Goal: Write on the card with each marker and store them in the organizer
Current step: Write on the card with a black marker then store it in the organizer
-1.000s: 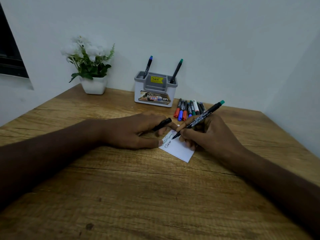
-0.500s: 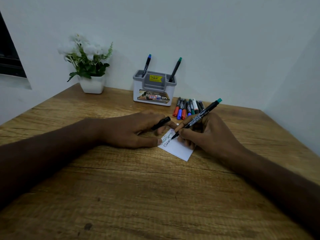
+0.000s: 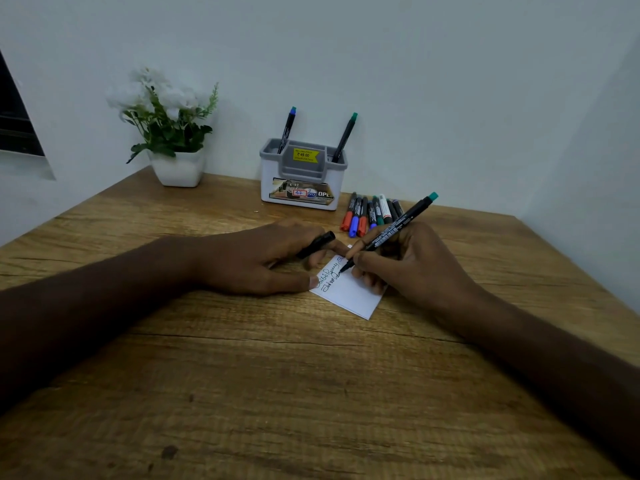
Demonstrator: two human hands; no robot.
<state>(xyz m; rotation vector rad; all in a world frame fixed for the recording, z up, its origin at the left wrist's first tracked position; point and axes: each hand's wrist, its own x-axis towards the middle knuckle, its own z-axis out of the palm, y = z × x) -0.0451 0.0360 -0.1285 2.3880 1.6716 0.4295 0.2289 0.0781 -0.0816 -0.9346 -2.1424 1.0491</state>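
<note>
The right hand [image 3: 412, 268] pinches a green-ended marker [image 3: 391, 230] between thumb and fingers, tip down on the white card [image 3: 349, 292], beside two lines of handwriting. The left hand [image 3: 256, 258] lies on the worktop [image 3: 277, 375], fingers curled around a black cap [image 3: 317, 244], thumb pressed on the card's left edge. Beyond the hands, a row of markers [image 3: 370, 214] lies on the worktop just right of the organizer [image 3: 303, 174], which holds two markers upright.
</note>
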